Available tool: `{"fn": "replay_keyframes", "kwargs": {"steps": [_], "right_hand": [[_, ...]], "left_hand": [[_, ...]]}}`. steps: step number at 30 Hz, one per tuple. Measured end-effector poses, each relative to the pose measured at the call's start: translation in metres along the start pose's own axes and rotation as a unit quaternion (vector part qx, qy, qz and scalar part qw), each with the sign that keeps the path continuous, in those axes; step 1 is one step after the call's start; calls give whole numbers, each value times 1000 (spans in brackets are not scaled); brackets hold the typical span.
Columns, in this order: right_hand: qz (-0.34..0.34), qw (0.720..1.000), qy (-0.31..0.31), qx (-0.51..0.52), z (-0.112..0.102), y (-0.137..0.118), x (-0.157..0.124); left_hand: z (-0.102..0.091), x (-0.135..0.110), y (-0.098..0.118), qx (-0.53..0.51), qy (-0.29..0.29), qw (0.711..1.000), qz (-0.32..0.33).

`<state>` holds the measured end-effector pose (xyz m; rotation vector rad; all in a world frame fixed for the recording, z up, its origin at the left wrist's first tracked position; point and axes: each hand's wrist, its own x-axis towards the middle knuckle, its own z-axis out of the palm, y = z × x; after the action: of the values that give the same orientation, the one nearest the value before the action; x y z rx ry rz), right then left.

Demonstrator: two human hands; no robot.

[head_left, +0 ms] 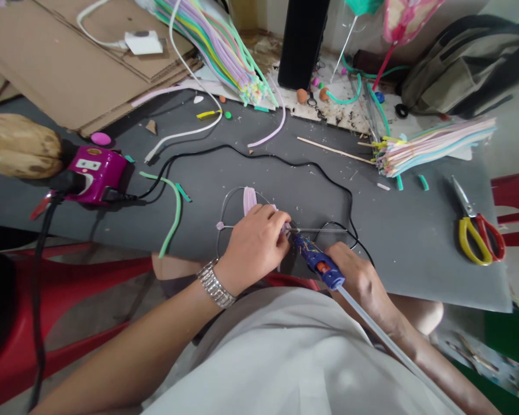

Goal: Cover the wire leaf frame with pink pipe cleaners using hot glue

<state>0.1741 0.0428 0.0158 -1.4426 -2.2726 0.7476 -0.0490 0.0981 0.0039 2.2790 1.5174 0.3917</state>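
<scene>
My right hand [355, 270] grips a blue glue gun [311, 253] with an orange switch. A long translucent glue stick [378, 331] runs out of its back end, and its nozzle points at the fingertips of my left hand [257, 236]. That hand, with a silver watch at the wrist, is pinched on a pink strip [249, 199]. The strip lies over a thin wire hoop [223, 210], which has a small pink knot [219, 226] on its left side. My left fingers hide part of the strip and the hoop's middle.
A black cord [281, 160] loops across the grey table from a purple power block [97, 173]. Scissors [473, 222] lie at the right. Bundles of fuzzy stems [225, 52] and pastel stems [436, 147] lie behind, near cardboard [82, 86] and a backpack [462, 63].
</scene>
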Motion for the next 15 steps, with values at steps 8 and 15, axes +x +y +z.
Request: {"fn": "replay_keyframes", "kwargs": {"steps": [8, 15], "right_hand": [[5, 1000, -13, -13, -2, -3, 1], [1, 1000, -9, -23, 0, -2, 0]], "left_hand": [[0, 0, 0, -3, 3, 1000, 0], [1, 0, 0, -6, 8, 1000, 5]]}}
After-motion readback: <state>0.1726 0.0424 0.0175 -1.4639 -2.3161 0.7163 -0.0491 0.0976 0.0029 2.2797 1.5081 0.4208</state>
